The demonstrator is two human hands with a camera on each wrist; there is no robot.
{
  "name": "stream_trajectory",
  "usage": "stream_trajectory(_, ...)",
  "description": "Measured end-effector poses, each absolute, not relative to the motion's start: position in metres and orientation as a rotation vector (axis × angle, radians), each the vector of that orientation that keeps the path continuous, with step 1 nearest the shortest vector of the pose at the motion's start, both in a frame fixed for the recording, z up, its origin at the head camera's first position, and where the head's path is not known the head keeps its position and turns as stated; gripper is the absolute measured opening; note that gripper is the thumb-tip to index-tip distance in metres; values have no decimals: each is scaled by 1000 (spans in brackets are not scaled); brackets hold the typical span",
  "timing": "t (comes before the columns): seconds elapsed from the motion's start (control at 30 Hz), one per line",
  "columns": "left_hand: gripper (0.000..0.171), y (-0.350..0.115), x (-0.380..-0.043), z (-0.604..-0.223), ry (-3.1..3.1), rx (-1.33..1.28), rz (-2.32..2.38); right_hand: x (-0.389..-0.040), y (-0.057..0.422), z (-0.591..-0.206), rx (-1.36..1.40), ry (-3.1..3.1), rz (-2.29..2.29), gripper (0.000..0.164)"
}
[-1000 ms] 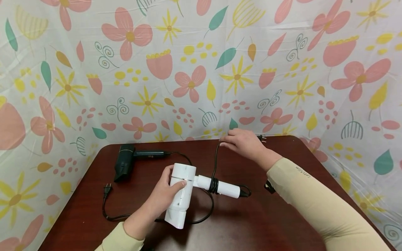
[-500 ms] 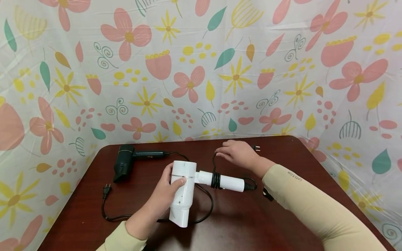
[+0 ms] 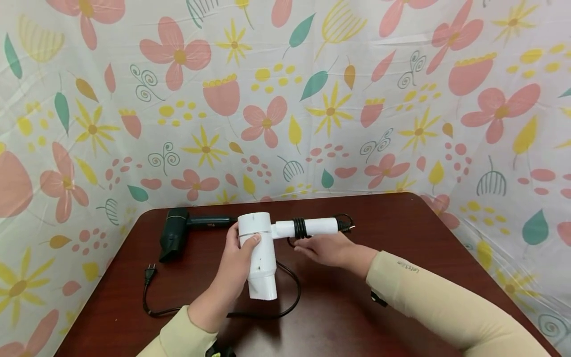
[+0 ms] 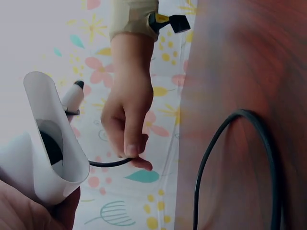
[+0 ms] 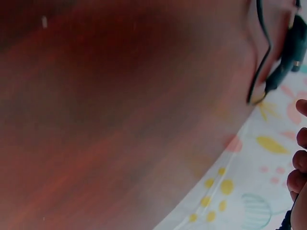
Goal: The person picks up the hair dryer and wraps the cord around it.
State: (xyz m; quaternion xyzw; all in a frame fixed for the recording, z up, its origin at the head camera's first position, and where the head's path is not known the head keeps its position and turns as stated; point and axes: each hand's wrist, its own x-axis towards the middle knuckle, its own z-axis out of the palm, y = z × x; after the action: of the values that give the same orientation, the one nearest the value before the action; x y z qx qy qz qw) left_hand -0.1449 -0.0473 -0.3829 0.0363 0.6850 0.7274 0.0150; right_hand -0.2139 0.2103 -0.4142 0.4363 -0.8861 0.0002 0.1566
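My left hand [image 3: 236, 258] grips the barrel of a white hair dryer [image 3: 262, 263], held up over the table with its handle pointing right. Several turns of black cord [image 3: 300, 228] are wound round that handle. Just below the handle, my right hand [image 3: 327, 248] pinches the cord; the left wrist view shows the cord [image 4: 110, 164] running from the dryer to the thumb and fingers of the right hand [image 4: 129, 110]. The dryer's nozzle [image 4: 57, 143] fills the lower left there. Only the fingertips [image 5: 298, 163] of the right hand show at the edge of the right wrist view.
A dark hair dryer [image 3: 174, 233] lies at the table's back left. Its black cord [image 3: 290, 307] loops across the dark red table [image 3: 357, 307] to a plug [image 3: 149, 272] at the left. A flowered curtain [image 3: 285, 99] hangs close behind the table.
My right hand has come down from behind the handle to below it, carrying the cord round. My left hand has raised the white hair dryer and tilted its handle upward.
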Motion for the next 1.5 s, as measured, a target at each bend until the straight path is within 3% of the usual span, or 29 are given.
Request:
stream_trajectory(0.17, 65, -46, -150, -384, 2172, 29, 2288, -202, 201, -418, 1386, -2335, -14, 21)
stream_trajectory(0.63, 72, -49, -154, -394, 2234, -55, 2222, -176, 199, -399, 1528, -2098, 73, 31)
stream_trajectory(0.83, 76, -51, -151, -395, 2296, -48, 2151, -168, 200, -381, 1537, -2059, 31, 21)
stream_trajectory(1.03, 78, -51, -147, -399, 2347, 15, 2063, -170, 200, -357, 1505, -2009, 45, 10)
stream_trajectory(1.27, 77, -49, -142, -401, 2409, 91, 1961, -177, 203, -336, 1468, -1998, 60, 15)
stream_trajectory(1.5, 76, -50, -136, -401, 2382, 138, 1932, -182, 208, -333, 1486, -2051, 91, 7)
